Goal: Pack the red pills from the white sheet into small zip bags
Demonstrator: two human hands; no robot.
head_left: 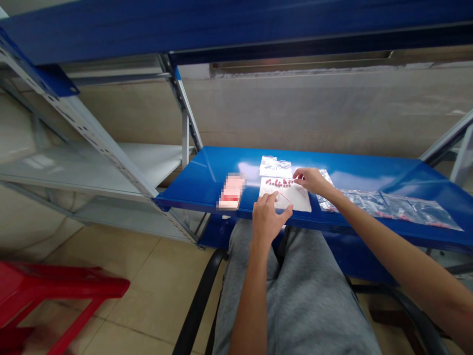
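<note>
My left hand (266,219) rests at the near left edge of a white cloth or paper sheet (301,199), its thumb and fingers spread apart. A thin red line, perhaps a thread (285,197), runs across the sheet between thumb and index finger; whether they touch it I cannot tell. Small red beads (278,183) lie in loose rows along the sheet's far part. At the right end of these rows is my right hand (312,181), fingertips drawn together low over the beads. Anything in that pinch is too small to make out.
Clear plastic bags (275,166) lie behind the sheet. More bags (373,203) with red pieces stretch along the right. A blurred-out phone-like object (232,191) sits left on the blue shelf (351,165). A blue beam (236,29) spans overhead; a red stool (62,283) stands lower left.
</note>
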